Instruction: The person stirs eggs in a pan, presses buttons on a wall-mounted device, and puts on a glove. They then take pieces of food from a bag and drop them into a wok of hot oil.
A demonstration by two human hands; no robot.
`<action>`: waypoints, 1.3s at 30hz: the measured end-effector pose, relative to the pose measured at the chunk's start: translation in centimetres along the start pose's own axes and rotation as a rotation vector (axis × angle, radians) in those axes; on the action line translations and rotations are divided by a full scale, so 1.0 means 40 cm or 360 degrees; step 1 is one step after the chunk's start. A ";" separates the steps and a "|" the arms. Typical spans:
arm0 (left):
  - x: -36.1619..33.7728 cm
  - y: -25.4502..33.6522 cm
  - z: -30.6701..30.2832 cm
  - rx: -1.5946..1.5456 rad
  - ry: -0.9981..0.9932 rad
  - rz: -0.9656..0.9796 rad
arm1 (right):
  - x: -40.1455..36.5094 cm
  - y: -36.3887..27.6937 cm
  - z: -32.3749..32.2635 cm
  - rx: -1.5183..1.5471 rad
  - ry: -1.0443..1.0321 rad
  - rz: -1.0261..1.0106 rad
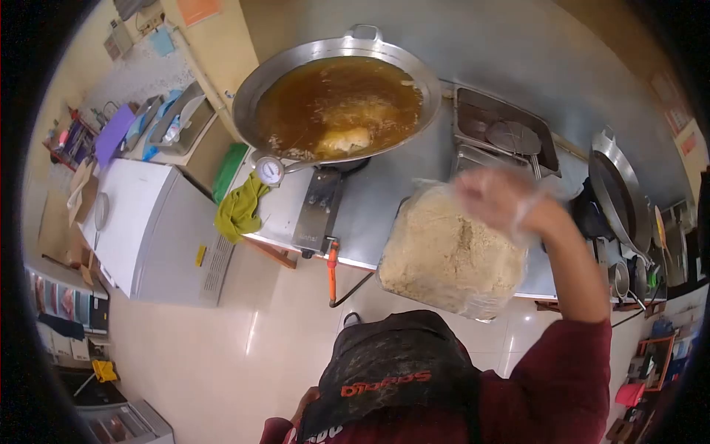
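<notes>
My right hand, blurred by motion and in a clear plastic glove, hangs over the upper right part of a tray of pale crumbs lined with clear plastic. Whether its fingers hold anything is too smeared to tell. Low in the view, my left hand is beside the dark apron, its fingers mostly hidden. A large metal wok of brown oil stands behind the tray at left, with a pale, bubbling piece in it. A dial thermometer sits at the wok's near rim.
A green cloth lies at the counter's left end, near an orange gas hose. Behind the crumbs, a metal pan holds a strainer. Another wok stands at right. A white freezer is at left.
</notes>
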State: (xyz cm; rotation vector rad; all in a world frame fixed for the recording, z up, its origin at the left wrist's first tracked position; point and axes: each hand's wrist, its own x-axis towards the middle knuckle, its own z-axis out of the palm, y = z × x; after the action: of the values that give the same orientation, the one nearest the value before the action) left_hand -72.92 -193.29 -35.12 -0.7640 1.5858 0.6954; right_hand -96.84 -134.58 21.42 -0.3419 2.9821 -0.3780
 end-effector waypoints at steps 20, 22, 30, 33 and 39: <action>-0.114 0.426 -0.136 0.0215 0.0100 0.0604 | -0.288 0.348 0.484 -0.0281 0.0286 0.0937; -0.040 0.363 -0.130 0.0136 0.0006 0.0526 | -0.318 0.301 0.387 0.0141 0.0423 0.1063; 0.026 0.058 -0.101 0.0180 -0.0062 -0.0001 | -0.375 0.212 0.226 0.0420 0.1132 0.1001; 0.011 0.044 -0.097 0.0119 -0.0090 -0.0011 | -0.370 0.217 0.304 -0.0569 0.0872 0.0904; -0.045 0.148 -0.114 -0.0372 -0.0409 0.0348 | -0.268 0.128 0.489 -0.0407 0.0351 0.0845</action>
State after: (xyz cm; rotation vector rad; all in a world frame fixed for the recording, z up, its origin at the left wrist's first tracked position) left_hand -80.18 -193.09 -32.58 -0.6444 1.3782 1.1087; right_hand -84.73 -131.74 2.19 0.4998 3.1685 0.0256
